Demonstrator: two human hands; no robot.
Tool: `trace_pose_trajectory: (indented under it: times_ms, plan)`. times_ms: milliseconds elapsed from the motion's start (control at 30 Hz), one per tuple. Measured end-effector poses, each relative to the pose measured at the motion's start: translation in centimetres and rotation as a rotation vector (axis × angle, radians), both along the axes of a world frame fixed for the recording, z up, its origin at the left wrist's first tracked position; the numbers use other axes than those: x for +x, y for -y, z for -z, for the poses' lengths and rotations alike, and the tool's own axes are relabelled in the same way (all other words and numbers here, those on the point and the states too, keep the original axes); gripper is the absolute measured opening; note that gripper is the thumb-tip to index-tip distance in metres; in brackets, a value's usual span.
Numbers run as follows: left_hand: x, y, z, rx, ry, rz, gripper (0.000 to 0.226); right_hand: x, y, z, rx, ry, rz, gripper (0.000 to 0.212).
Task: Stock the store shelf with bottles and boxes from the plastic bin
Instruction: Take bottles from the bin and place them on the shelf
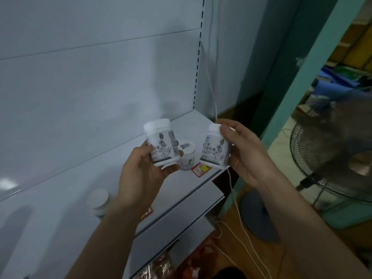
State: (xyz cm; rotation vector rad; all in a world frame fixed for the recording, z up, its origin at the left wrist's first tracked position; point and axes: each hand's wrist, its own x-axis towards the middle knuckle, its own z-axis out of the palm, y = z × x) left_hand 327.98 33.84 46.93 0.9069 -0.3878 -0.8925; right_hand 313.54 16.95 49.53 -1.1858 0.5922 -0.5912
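Risk: left hand (141, 168) and right hand (247, 156) each clamp a bottle (162, 143) above the shelf (181, 190) edge; setting down could topple the standing bottle (187, 158) at centre frame.

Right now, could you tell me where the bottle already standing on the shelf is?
The small bottle stands near the shelf front edge, between the two held bottles, beside the red price tag.

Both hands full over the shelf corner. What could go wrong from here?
1. The right hand pinches its bottle tilted, out past the shelf front edge; a slip would likely send it to the floor.
2. Setting down the left hand's bottle could knock over the small bottle right behind it.
3. The white cord hanging by the corner might snag the right wrist.
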Motion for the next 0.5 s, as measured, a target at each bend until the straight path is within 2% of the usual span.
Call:
trace_pose_trajectory:
  times_ms: [100,167,267,400,500]
  plan:
    - [0.7,0.8,0.4,-0.006,-0.037,-0.063,0.054,1.5,2.4,0.3,-0.115,-0.065,-0.038,0.026]
    - [0.7,1.2,0.5,0.000,-0.057,-0.128,0.062,2.4,4.0,0.6,-0.186,-0.090,-0.068,0.015]
    - [0.1,1.5,0.8,-0.009,-0.060,-0.218,0.072,3.7,6.3,0.9,-0.217,-0.085,-0.144,0.009]
    - [-1.3,2.5,1.1,-0.027,-0.063,-0.318,0.062,4.9,9.5,1.3,-0.269,-0.064,-0.341,0.012]
    - [-2.8,3.3,0.9,-0.012,-0.030,-0.397,0.077,5.3,11.8,1.6,-0.388,-0.083,-0.463,0.024]
